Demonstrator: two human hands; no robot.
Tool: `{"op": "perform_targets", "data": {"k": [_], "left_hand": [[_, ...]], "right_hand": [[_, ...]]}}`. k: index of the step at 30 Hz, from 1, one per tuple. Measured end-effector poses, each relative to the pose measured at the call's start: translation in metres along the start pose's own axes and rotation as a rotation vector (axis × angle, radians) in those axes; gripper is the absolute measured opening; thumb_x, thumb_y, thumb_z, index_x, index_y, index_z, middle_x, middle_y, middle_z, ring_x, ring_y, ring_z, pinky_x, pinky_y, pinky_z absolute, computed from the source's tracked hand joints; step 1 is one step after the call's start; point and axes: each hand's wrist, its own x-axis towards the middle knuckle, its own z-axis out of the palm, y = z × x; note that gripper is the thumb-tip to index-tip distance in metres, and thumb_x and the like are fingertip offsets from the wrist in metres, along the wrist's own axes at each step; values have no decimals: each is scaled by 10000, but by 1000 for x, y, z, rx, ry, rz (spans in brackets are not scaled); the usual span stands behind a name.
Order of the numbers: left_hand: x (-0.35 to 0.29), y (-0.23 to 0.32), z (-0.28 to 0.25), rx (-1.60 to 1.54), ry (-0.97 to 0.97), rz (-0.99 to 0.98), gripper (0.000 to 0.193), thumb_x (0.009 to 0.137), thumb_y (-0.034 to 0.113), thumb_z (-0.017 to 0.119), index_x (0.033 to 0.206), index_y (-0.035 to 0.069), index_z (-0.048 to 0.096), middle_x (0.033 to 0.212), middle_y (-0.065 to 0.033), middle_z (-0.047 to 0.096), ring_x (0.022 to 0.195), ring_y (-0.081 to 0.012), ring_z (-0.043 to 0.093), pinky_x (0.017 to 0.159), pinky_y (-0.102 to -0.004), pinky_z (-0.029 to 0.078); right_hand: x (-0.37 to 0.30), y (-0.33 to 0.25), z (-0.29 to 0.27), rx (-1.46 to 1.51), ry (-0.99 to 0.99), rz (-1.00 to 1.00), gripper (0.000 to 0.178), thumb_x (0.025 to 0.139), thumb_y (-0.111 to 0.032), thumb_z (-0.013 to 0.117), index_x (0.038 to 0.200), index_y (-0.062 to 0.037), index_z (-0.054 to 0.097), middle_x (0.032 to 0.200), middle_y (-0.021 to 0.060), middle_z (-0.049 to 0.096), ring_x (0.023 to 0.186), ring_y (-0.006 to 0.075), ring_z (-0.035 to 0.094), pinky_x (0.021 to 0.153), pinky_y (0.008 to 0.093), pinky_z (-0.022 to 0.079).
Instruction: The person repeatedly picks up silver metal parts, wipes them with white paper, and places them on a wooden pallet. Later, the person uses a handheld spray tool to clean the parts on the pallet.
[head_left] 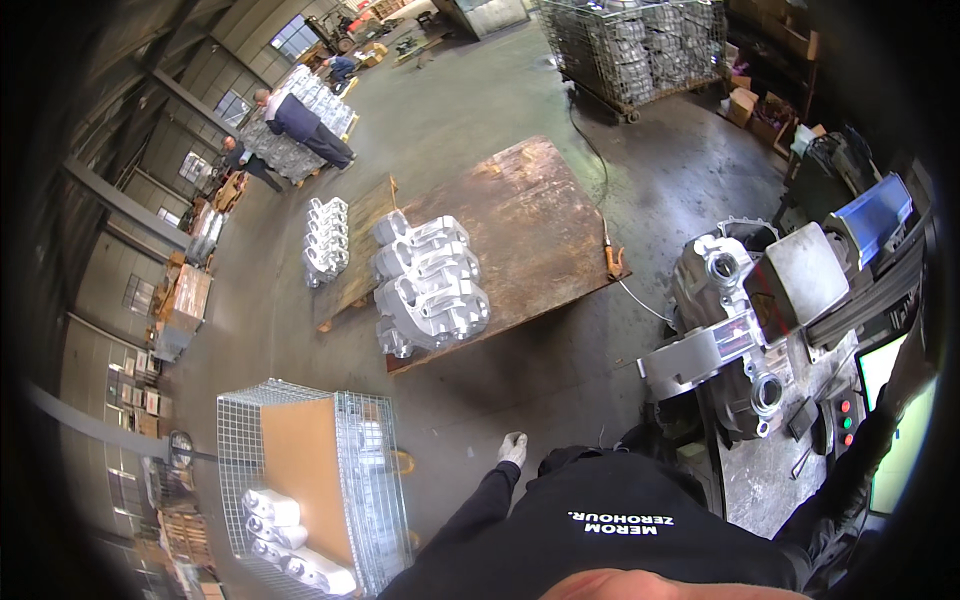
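Note:
My left hand (513,448), in a white glove, hangs beside my body with its fingers curled in and nothing visible in them. It is apart from the wooden table (540,230) and from the wire cage. My right arm reaches out to the right, toward a lit screen (905,440). At the dark rim my right hand (912,372) is in shadow, and its fingers cannot be made out. Close to that arm is a control box (846,424) with red and green buttons. A large cast metal housing (735,340) stands on the metal bench (750,480) to my right.
Several silvery castings (430,285) crowd the table's near left part; more castings (326,240) stand beyond. An orange-handled air gun (613,262) lies at the table corner with its hose. Left, a wire cage (370,490) holds castings and cardboard. People (300,125) work at far stacks.

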Motion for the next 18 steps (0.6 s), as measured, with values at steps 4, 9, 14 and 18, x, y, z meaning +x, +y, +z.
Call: {"op": "perform_targets", "data": {"k": [4,9,14,18], "left_hand": [[6,-35,-9,-45,8,-26,398,941,393,607,1195,88,635,1144,-168,685,1095,-318,641,963,-415,484],[-5,-78,-38,-55,9,-158,400,934,390,623,1178,74,637,1111,-175,692,1066,-315,650,942,-412,492],[-26,-114,-85,-89,-65,-269,654,938,421,609,1371,-49,473,1368,-271,528,1304,-383,489,1085,-431,390],[-32,-144,-106,-74,49,-259,530,914,368,647,1241,-36,538,1200,-225,598,1142,-327,566,990,-412,442]], "right_hand": [[-65,-45,4,276,-149,24,330,985,-91,551,1301,2,557,906,71,631,734,146,582,626,248,469],[-167,-154,39,518,-558,29,406,937,23,529,1342,13,544,809,2,556,683,73,470,609,202,378],[-285,-229,75,381,-1101,-257,313,804,-7,679,1112,-31,628,896,154,692,752,354,674,702,417,543],[-378,-231,77,241,-1283,-227,297,811,-123,689,1101,-75,643,961,165,704,828,349,689,717,428,560]]}}
